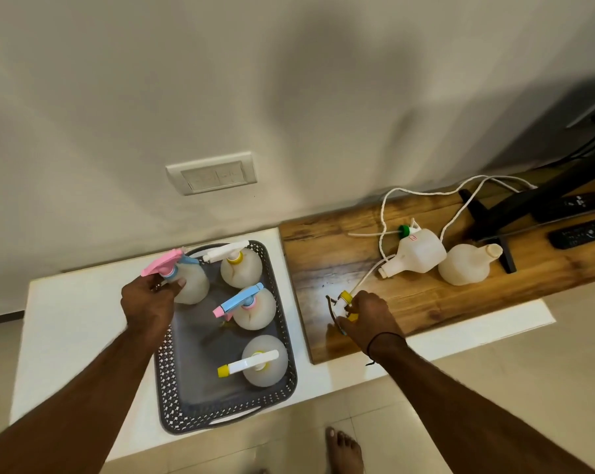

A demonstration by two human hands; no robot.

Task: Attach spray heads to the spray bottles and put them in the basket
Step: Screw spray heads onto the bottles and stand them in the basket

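A dark grey perforated basket (282, 323) holds several round translucent bottles fitted with spray heads. My left hand (149, 302) grips the far-left bottle (191, 285), the one with a pink and blue head (167, 265), at the basket's far left corner. My right hand (367, 319) is closed on a white and yellow spray head (344, 298) lying on the wooden board, its thin tube running toward the bottles. Two bottles without heads lie on the board: a square one (419, 251) on its side and a round one (467, 263).
A wooden board (323, 254) lies over the white counter (74, 323). A green-capped spray head (405, 230) and a white cable (384, 213) lie behind the bottles. Two remotes (583, 232) and a black stand (487, 217) occupy the far right. My bare foot (343, 449) shows below.
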